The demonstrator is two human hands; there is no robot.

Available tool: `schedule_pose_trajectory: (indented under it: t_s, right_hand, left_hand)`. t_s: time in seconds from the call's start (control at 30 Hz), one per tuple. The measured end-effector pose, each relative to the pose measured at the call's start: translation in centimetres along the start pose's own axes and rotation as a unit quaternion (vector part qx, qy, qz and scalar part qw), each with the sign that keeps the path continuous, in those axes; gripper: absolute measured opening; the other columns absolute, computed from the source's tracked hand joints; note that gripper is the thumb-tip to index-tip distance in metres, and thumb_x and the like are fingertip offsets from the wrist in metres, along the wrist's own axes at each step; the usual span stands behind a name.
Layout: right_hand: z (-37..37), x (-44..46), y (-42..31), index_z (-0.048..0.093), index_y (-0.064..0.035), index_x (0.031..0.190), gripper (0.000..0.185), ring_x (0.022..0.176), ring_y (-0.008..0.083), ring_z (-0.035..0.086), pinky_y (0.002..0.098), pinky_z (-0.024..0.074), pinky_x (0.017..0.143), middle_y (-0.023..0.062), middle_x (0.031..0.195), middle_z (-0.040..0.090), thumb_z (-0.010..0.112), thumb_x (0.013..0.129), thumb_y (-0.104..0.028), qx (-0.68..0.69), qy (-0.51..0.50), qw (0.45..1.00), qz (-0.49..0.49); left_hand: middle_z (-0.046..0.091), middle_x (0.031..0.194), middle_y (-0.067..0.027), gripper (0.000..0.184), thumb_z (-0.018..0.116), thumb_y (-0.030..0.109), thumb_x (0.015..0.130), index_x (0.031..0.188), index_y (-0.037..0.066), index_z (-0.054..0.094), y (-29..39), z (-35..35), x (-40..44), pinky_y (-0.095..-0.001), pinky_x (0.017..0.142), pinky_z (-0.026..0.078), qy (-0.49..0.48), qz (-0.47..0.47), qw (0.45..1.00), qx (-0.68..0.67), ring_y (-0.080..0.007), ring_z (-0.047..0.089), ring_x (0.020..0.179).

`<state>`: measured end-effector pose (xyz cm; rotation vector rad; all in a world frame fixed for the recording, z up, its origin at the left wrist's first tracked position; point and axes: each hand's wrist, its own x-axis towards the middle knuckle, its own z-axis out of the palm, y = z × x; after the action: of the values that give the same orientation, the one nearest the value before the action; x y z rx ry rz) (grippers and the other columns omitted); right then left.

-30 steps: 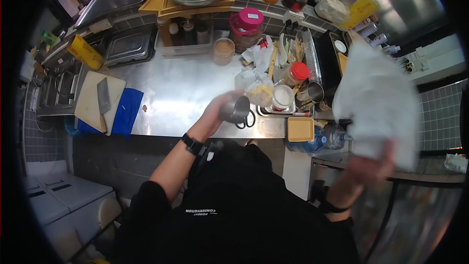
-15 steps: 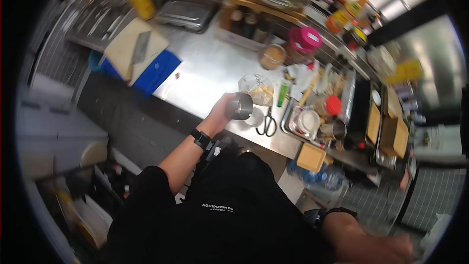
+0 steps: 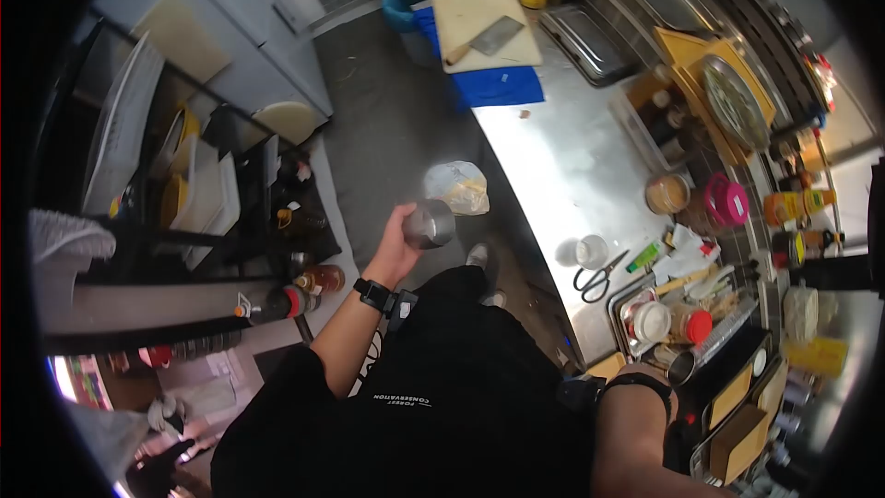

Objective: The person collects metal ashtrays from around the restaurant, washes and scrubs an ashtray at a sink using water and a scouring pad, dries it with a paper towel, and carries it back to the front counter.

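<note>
My left hand [image 3: 395, 254] is wrapped round a metal cup [image 3: 430, 224], held out over the floor beside the counter. Just past the cup's rim is a clear plastic bag [image 3: 458, 187] with something pale yellow in it. It appears to be carried along with the cup, though the grip on it is hidden. My right forearm [image 3: 636, 429] reaches down at the lower right, and its hand lies beyond the frame edge. On the steel counter [image 3: 530, 166], scissors [image 3: 601, 277] lie beside a clear jar [image 3: 591, 250].
A cleaver [image 3: 498, 36] rests on a white cutting board [image 3: 452, 18] over a blue cloth [image 3: 502, 86]. A tray [image 3: 630, 350] of jars and utensils stands at the counter's near end. Shelving [image 3: 198, 244] with containers is on the left, with dark floor [image 3: 369, 111] between.
My view has turned left, so the counter now sits further right and the shelving shows. The cup and bag have moved off the counter to above the floor. My right hand has left view.
</note>
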<state>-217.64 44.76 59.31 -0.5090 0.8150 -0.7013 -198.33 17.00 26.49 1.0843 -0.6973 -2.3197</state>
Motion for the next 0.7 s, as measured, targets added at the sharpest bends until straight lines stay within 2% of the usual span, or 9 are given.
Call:
schedule_pose_trajectory:
  t_s: [0.17,0.27,0.37,0.47,0.5,0.53,0.6,0.63,0.7]
  right_hand:
    - [0.6,4.3,-1.3,0.032,0.0028,0.142,0.043,0.135,0.0168,0.030,0.0267,0.0210,0.110,0.0105,0.147,0.036,0.035,0.103,-0.016,-0.034,-0.062,0.997,0.043]
    - [-0.5,12.2,-2.3,0.036,0.0032,0.139,0.041,0.132,0.0183,0.035,0.0277,0.0248,0.107,0.0118,0.143,0.039,0.037,0.102,-0.015,-0.075,-0.166,0.973,-0.138]
    - [-0.4,18.9,-3.8,0.040,0.0036,0.136,0.038,0.128,0.0198,0.039,0.0287,0.0287,0.105,0.0130,0.140,0.043,0.039,0.102,-0.014,-0.045,-0.273,0.925,-0.260]
    - [1.0,25.3,-5.6,0.044,0.0040,0.133,0.036,0.124,0.0213,0.043,0.0297,0.0325,0.102,0.0143,0.136,0.046,0.040,0.102,-0.014,0.013,-0.350,0.879,-0.324]
    - [1.6,27.4,-6.5,0.045,0.0042,0.132,0.035,0.123,0.0219,0.045,0.0301,0.0338,0.101,0.0147,0.135,0.047,0.041,0.102,-0.013,0.031,-0.368,0.863,-0.345]
    - [2.3,29.6,-7.5,0.046,0.0043,0.131,0.034,0.121,0.0224,0.046,0.0304,0.0351,0.100,0.0151,0.134,0.048,0.041,0.102,-0.013,0.047,-0.384,0.847,-0.365]
    - [3.6,34.2,-9.8,0.048,0.0046,0.129,0.033,0.119,0.0234,0.049,0.0311,0.0377,0.098,0.0160,0.131,0.051,0.043,0.101,-0.013,0.071,-0.403,0.822,-0.395]
    - [4.7,36.5,-11.0,0.050,0.0047,0.128,0.032,0.118,0.0239,0.050,0.0314,0.0389,0.097,0.0164,0.130,0.052,0.043,0.101,-0.012,0.082,-0.411,0.813,-0.405]
    - [6.3,40.2,-13.9,0.052,0.0050,0.126,0.031,0.115,0.0249,0.053,0.0321,0.0415,0.095,0.0172,0.128,0.054,0.044,0.101,-0.012,0.110,-0.429,0.792,-0.420]
  left_hand:
    - [0.063,0.118,-0.0123,0.052,0.047,0.043,0.089,0.123,0.004,0.056,2.8,-4.3,-2.1,-0.0449,0.087,0.048,0.074,0.068,0.991,-0.091,-0.0309,0.060,0.107]
    - [0.063,0.117,-0.0119,0.055,0.044,0.044,0.089,0.126,0.004,0.055,4.9,-6.9,-1.4,-0.0423,0.085,0.048,0.033,0.107,0.988,-0.110,-0.0310,0.062,0.104]
    - [0.064,0.115,-0.0118,0.055,0.042,0.044,0.089,0.125,0.005,0.056,7.0,-9.5,0.3,-0.0426,0.084,0.049,0.041,0.150,0.977,-0.146,-0.0311,0.062,0.103]
    - [0.063,0.114,-0.0135,0.048,0.046,0.042,0.088,0.118,0.006,0.057,9.7,-12.2,3.2,-0.0458,0.077,0.051,0.117,0.136,0.967,-0.182,-0.0355,0.063,0.099]
    - [0.063,0.115,-0.0145,0.046,0.049,0.041,0.087,0.116,0.006,0.057,11.3,-13.3,4.2,-0.0460,0.074,0.052,0.097,0.135,0.968,-0.190,-0.0373,0.063,0.098]
    - [0.063,0.115,-0.0113,0.043,0.053,0.039,0.086,0.117,0.009,0.056,12.2,-15.8,5.9,-0.0494,0.076,0.052,0.108,0.133,0.965,-0.200,-0.0333,0.063,0.101]
    - [0.063,0.114,-0.0124,0.044,0.053,0.038,0.086,0.116,0.007,0.056,16.9,-14.9,6.3,-0.0463,0.078,0.051,0.118,0.139,0.966,-0.185,-0.0363,0.063,0.103]
    - [0.062,0.116,-0.0117,0.045,0.052,0.039,0.087,0.117,0.007,0.057,18.6,-16.8,7.5,-0.0441,0.080,0.050,0.097,0.130,0.962,-0.221,-0.0368,0.062,0.104]
    - [0.062,0.116,-0.0115,0.046,0.052,0.042,0.088,0.120,0.009,0.056,22.0,-18.2,8.5,-0.0428,0.083,0.048,0.080,0.142,0.960,-0.228,-0.0350,0.061,0.105]
